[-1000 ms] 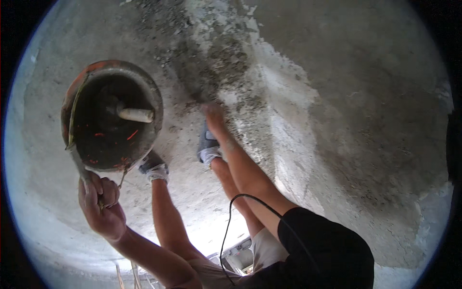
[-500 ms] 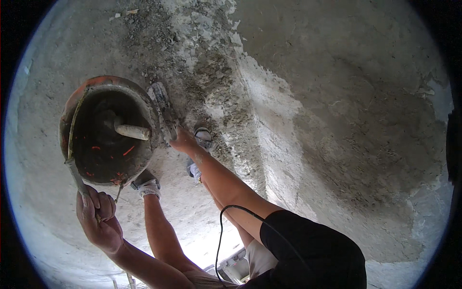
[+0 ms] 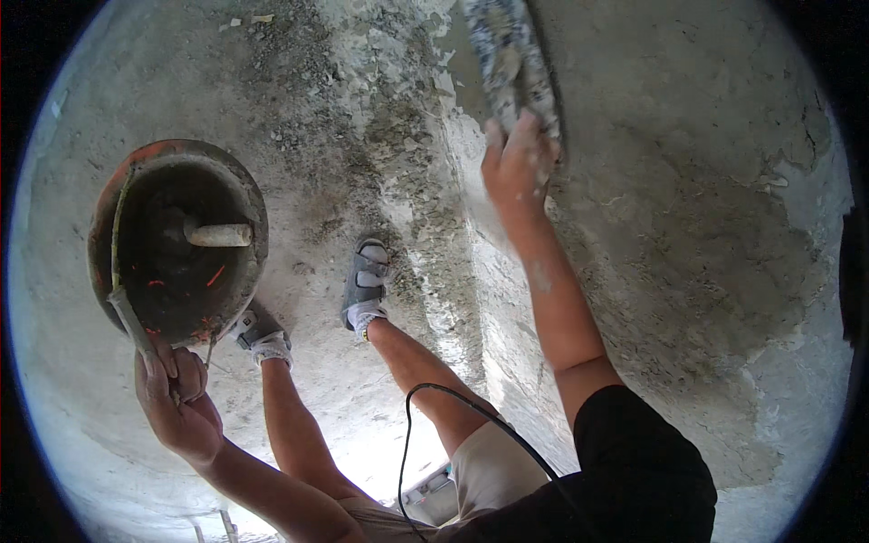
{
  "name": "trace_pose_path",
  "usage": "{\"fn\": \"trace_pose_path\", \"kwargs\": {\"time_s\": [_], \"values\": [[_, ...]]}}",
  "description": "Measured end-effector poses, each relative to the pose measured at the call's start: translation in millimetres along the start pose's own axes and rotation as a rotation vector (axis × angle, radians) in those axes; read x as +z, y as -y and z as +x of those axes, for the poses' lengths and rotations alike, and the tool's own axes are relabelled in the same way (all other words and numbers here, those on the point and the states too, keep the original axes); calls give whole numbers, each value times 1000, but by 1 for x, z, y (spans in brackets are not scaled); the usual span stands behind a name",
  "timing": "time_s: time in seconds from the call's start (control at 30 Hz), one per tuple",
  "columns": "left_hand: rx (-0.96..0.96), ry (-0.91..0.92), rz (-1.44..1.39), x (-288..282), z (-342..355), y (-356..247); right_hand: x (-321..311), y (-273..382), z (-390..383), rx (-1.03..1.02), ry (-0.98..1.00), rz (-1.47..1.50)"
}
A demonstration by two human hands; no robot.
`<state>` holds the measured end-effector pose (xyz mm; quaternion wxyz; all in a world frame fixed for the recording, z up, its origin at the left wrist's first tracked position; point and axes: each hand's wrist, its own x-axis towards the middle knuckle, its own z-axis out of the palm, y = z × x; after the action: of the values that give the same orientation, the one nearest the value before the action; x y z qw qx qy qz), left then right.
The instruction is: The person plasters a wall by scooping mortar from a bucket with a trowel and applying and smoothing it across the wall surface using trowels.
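My left hand (image 3: 181, 398) is closed round the grip of the handle of a round, mortar-crusted bucket (image 3: 253, 185) with orange showing at its rim. A pale, round-ended tool handle (image 3: 220, 235) sticks up inside; the tool's lower part is hidden. Bits of orange show on the dark inner wall. Whether the bucket rests on the ground or hangs I cannot tell. At the upper middle, my right hand (image 3: 520, 172) grips a long plastering trowel (image 3: 498, 54), grey and smeared with mortar. Its blade lies on or close against the rough wall; it is slightly blurred.
The grey plastered wall (image 3: 670, 235) fills the right side, with a darker patch on it. Rubble and mortar crumbs (image 3: 290, 72) lie along its foot on the concrete floor (image 3: 63, 235). My sandalled feet (image 3: 367, 281) stand near the bucket. A black cable (image 3: 480, 407) hangs beside my body.
My right hand has swung the trowel from beside the bucket up and right to the wall. The bucket and my left hand have shifted slightly left in the picture.
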<state>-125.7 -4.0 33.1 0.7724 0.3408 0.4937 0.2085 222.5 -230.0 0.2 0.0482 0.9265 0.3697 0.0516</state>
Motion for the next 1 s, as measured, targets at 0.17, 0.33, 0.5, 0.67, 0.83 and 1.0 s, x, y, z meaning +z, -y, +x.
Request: {"fn": "trace_pose_path", "kwargs": {"time_s": [0.17,0.33,0.5,0.67,0.83,1.0], "values": [[-11,-65,37,-8,0,-7,100,-8,10,-14,-91,-162],[-23,-10,65,-16,0,-9,201,12,-7,300,222,-60],[-25,71,-49,9,5,2,217,-58,7,-90,511,-757],[-27,66,20,-13,-6,2,101,6,11,13,-22,-50],[-19,46,-6,-1,-1,-6,99,2,48,92,133,-124],[-12,-28,-33,16,4,-4,234,-66,46,140,377,-421]]}}
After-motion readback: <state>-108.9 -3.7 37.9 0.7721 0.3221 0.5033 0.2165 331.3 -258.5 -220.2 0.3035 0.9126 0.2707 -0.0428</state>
